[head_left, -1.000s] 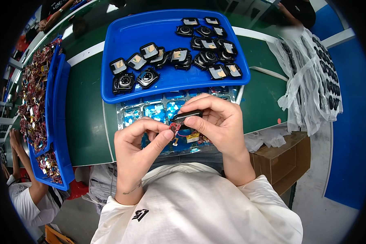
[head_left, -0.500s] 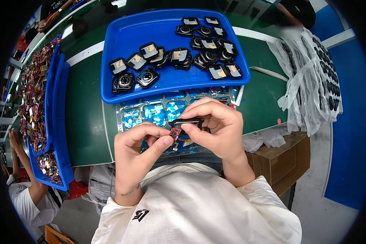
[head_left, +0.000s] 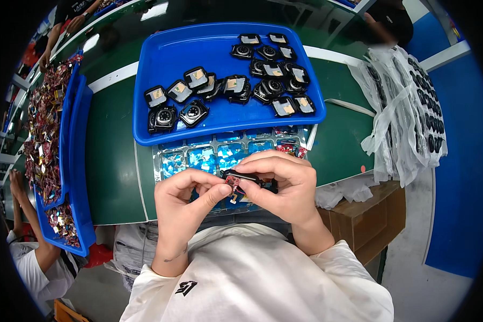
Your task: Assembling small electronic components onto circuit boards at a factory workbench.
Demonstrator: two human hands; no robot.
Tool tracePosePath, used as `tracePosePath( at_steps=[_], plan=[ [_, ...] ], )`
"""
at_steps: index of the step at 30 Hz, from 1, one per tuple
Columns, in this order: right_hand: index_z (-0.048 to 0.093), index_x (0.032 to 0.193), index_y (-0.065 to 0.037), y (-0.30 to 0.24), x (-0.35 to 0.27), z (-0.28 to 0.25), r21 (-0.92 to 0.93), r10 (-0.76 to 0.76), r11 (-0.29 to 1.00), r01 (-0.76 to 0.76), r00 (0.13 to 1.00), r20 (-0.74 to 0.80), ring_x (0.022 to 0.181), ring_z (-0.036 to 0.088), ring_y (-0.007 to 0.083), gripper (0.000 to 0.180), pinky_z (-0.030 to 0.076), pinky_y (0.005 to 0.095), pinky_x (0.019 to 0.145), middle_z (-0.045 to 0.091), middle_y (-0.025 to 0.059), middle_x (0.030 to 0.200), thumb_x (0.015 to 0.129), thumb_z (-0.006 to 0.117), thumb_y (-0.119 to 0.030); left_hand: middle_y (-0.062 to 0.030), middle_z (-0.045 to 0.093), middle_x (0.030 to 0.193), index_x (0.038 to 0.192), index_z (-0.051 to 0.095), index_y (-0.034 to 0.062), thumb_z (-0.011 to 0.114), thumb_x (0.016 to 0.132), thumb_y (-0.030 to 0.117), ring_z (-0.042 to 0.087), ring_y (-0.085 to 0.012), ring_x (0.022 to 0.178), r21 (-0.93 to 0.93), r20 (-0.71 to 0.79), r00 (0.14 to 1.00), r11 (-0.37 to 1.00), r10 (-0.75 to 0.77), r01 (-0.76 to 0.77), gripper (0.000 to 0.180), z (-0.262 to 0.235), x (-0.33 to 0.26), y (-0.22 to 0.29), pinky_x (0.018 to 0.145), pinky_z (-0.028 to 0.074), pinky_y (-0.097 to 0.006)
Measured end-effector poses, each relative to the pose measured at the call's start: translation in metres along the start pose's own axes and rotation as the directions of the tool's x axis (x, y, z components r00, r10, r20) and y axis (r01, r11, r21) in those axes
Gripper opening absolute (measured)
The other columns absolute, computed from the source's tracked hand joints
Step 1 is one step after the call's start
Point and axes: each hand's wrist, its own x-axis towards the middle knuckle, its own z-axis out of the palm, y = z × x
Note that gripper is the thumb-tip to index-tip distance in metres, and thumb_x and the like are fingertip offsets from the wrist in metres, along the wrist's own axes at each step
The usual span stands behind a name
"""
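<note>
In front of the blue tray [head_left: 169, 53], left fingers [head_left: 213, 195] pinch a red circuit board [head_left: 232, 181]. Right fingers [head_left: 276, 167] clamp a black casing [head_left: 244, 175].

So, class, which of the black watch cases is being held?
The black watch case in the right hand, beside the red circuit board pinched by the left hand; the cases in the blue tray lie untouched.

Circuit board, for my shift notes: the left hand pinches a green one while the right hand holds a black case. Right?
Wrong colour: the head view shows a red circuit board, not green. The left hand pinches it while the right hand holds a black case.
</note>
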Motion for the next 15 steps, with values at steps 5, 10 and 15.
tracePosePath(
  at_steps=[5,10,15],
  plan=[
    [0.066,0.097,0.007,0.0006,-0.0007,-0.0021,0.173,0.074,0.982,-0.078,0.997,0.027,0.087,0.066,0.0169,0.022,0.058,0.0251,0.074,0.064,0.015,0.099,0.075,0.067,0.01,-0.0021,0.064,0.076,0.08,0.064,-0.0001,0.077,0.074,0.001,0.051,-0.0044,0.066,0.036,-0.071,0.996,0.998,0.058,-0.056,0.014,0.0036,0.0013,-0.0022,0.059,0.039,-0.018],
    [0.065,0.097,0.006,-0.0005,-0.0002,0.0001,0.147,0.071,0.986,-0.076,0.997,0.035,0.091,0.065,0.017,0.022,0.058,0.0257,0.074,0.063,0.0139,0.1,0.075,0.067,0.01,-0.0002,0.062,0.072,0.077,0.063,0.0015,0.079,0.072,0.002,0.048,-0.0044,0.063,0.034,-0.099,0.993,0.998,0.065,-0.062,0.016,0.0041,0.0053,-0.004,0.059,0.038,-0.019],
    [0.063,0.104,0.006,-0.0058,0.0017,-0.0071,0.305,0.22,0.918,-0.252,0.966,0.136,0.093,0.064,0.0177,0.028,0.056,0.0283,0.082,0.062,0.0128,0.103,0.077,0.071,0.008,0.0006,0.06,0.068,0.071,0.059,0.0055,0.084,0.066,0.007,0.049,-0.0048,0.062,0.163,-0.091,0.982,0.975,0.167,-0.15,0.026,0.0002,0.0084,-0.0088,0.058,0.039,-0.02]
  ],
)
